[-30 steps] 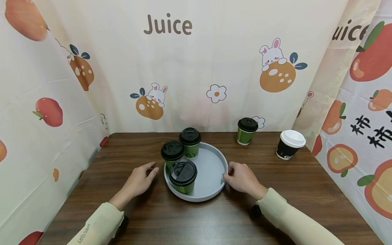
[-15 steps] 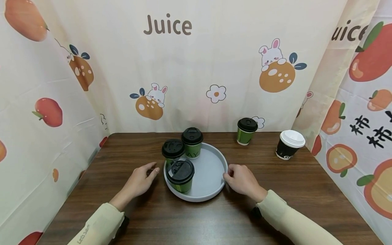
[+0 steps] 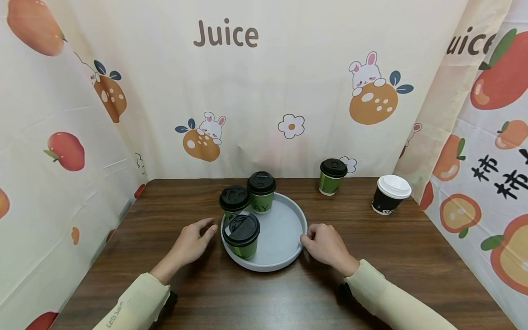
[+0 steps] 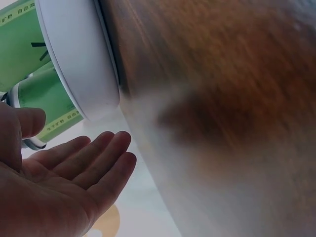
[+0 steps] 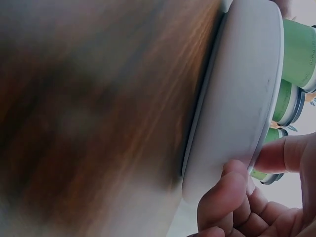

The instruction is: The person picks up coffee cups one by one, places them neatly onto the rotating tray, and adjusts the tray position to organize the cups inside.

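The right hand point(image 3: 327, 243) pinches the rim of the round grey tray point(image 3: 282, 233) at its right side, thumb over the rim and curled fingers against the outer wall. The left hand point(image 3: 189, 243) holds nothing; its fingers are relaxed and fairly straight, just beside the tray's left side and seemingly not touching it. The step in hand looks to be positioning the tray by its rim; any further shift would call for a level, gentle push, since the load sits to one side. The tray lies flat on the bench point(image 3: 264, 302), near the middle of its far edge. Three lidded green cups stand upright along its left half: a near cup point(image 3: 243, 236), a left cup point(image 3: 234, 199) and a back cup point(image 3: 261, 192). Towards the bench's far right corner stand a separate green cup point(image 3: 331, 178) and a white-lidded black cup point(image 3: 389, 197), well apart from the tray.
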### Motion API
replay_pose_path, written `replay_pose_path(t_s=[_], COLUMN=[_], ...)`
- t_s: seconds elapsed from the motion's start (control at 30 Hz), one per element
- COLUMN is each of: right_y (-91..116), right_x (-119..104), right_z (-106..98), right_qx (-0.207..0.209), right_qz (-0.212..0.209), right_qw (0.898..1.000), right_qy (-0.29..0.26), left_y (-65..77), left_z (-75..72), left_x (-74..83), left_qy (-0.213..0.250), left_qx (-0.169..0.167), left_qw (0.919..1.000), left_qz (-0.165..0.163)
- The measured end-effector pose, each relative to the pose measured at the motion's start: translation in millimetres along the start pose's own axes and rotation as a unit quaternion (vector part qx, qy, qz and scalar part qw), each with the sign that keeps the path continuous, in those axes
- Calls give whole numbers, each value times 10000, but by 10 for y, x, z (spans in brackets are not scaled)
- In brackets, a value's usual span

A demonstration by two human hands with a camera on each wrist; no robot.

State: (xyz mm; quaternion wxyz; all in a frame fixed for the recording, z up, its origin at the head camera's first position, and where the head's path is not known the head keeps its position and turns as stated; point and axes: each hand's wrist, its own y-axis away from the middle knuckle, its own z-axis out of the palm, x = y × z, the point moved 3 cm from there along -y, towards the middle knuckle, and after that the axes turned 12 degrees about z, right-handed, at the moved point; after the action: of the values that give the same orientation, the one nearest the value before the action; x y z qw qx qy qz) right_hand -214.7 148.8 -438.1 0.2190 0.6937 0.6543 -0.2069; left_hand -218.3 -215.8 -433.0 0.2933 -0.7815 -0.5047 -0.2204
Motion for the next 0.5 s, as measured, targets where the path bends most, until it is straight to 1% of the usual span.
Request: replay_pose_path(t_s=[0.23, 0.5], right_y=[22, 81], right_x=[27, 18], right_z=[24, 37], right_qx=[-140, -361], right_qz=[27, 116], right_qw=[9996, 9982], right_qy=[-226, -459], left_y=[-35, -148], left_z=[6, 63], left_x=[16, -14], left_qy=[26, 108], left_qx=[8, 63], left_qw=[10000, 9999], left_qz=[0, 32])
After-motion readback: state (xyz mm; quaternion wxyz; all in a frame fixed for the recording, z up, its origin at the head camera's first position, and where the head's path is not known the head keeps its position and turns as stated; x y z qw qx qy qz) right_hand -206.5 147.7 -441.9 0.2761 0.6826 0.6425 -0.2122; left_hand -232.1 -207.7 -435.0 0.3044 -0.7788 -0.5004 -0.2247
